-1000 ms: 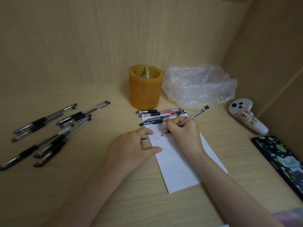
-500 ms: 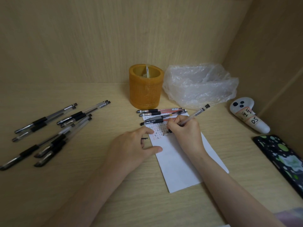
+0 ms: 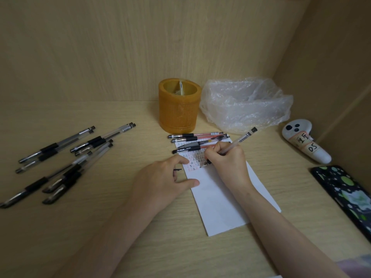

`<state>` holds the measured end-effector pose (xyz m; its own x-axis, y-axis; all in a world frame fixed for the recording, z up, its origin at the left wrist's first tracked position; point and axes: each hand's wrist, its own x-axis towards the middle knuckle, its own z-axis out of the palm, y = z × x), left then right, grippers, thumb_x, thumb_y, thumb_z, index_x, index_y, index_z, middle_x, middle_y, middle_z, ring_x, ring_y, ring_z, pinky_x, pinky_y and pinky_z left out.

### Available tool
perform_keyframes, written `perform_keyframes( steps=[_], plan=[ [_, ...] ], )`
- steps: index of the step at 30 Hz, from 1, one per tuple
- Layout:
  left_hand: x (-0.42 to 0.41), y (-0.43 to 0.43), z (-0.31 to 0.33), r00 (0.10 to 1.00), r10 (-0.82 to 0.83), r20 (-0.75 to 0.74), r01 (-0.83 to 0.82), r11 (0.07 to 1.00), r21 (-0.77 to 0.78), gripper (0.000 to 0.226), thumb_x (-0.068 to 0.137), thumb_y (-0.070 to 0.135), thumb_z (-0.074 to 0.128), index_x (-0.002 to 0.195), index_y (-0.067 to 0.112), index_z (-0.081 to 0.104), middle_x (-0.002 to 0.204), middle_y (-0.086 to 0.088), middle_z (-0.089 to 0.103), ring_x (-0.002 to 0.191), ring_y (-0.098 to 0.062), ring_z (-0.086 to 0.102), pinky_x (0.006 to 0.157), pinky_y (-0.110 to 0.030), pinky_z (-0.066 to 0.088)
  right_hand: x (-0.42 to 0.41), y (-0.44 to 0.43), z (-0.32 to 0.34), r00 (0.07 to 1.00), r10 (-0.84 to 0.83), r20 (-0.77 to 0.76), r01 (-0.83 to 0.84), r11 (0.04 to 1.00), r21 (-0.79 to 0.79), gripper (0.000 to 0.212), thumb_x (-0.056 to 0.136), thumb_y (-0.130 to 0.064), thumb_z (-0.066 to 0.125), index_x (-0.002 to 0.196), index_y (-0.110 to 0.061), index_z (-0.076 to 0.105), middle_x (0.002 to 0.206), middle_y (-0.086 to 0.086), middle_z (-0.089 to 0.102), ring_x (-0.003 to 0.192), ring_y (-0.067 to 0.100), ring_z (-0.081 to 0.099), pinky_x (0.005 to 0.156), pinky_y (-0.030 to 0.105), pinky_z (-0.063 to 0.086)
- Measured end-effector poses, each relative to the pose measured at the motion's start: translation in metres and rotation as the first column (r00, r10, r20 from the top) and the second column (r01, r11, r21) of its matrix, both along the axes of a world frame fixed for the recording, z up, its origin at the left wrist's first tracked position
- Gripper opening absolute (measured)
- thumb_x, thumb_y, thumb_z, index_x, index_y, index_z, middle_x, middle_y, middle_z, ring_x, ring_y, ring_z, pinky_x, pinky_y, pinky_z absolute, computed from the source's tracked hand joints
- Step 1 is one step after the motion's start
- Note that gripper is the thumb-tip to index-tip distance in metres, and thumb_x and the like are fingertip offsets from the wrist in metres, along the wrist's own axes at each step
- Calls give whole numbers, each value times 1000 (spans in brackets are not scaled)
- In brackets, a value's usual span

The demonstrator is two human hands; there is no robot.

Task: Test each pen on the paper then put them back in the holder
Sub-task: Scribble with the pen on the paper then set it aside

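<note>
Pinched between curled fingers, the pen [image 3: 239,142] in the right hand [image 3: 224,161] slants up and away, its tip down on the paper [image 3: 220,197] among rows of small red and black marks. Left hand [image 3: 160,181] lies flat, fingers relaxed, thumb and forefinger pressing the sheet's left edge. A short, light stroke on bare paper below the marks would show the ink best while the sheet is held steady. Four pens [image 3: 197,142] lie across the paper's top, just before the orange holder [image 3: 179,106]; another cluster of pens [image 3: 66,159] lies well to the left.
</note>
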<state>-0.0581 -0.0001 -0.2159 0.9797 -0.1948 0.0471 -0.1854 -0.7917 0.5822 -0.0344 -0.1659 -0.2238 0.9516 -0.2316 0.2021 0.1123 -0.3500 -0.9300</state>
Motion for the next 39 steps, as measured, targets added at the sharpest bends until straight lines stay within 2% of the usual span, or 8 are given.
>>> perform_keyframes(
  steps=[6,10,16,20,24,31,35,39],
  plan=[
    [-1,0,0,1000,-1,-1,1,1000,-4,50,68,64,64,113,45,51,65,11,56,74,0,56,72,-29,50,-1,0,2,1000,6,12,-6,1000,1,24,80,0,60,58,10,56,57,20,55,50,5,43,49,12,34],
    [0,0,0,1000,-1,1,1,1000,-4,52,68,65,64,114,46,51,75,12,59,77,0,56,72,-27,50,0,0,1,1000,-4,9,4,1000,11,24,80,1,59,58,10,56,57,19,54,51,6,42,49,13,34],
    [0,0,-1,1000,1,-4,-1,1000,-7,52,68,65,64,115,46,51,71,13,57,78,1,56,71,-27,49,0,0,0,1000,17,14,-17,1000,19,26,80,-1,61,58,11,53,61,23,55,56,11,45,54,16,37],
    [0,0,0,1000,2,-7,-2,1000,-14,52,68,64,64,114,46,51,67,12,55,77,0,56,72,-27,49,0,0,0,1000,27,11,-28,999,17,31,79,1,60,50,0,50,51,9,49,52,9,42,53,19,36],
    [-1,0,1,1000,0,-9,0,1000,-3,52,68,64,64,115,46,51,70,12,57,77,0,55,71,-26,49,-1,0,1,1000,20,16,-20,1000,23,29,78,2,60,50,0,50,53,16,48,53,9,42,52,21,36],
    [-2,-1,5,1000,-3,-22,3,1000,0,50,69,62,65,114,45,52,62,12,50,66,-1,53,66,-25,47,1,-2,0,1000,0,19,-1,1000,20,29,80,1,60,53,0,50,49,6,44,46,5,36,47,14,31],
    [-3,0,5,1000,4,-26,-5,1000,-16,51,68,62,66,114,45,53,71,12,58,75,0,56,70,-25,48,4,-6,5,1000,-11,26,5,977,215,42,87,-12,66,49,-8,48,39,-8,47,40,2,39,47,13,32],
    [-4,-1,5,1000,5,-5,-5,989,-149,42,73,53,67,111,44,52,75,11,56,70,-1,54,63,-23,45,4,-18,14,997,80,15,-77,861,502,43,86,-38,62,90,4,63,53,-2,48,47,8,42,47,16,34]
  ],
)
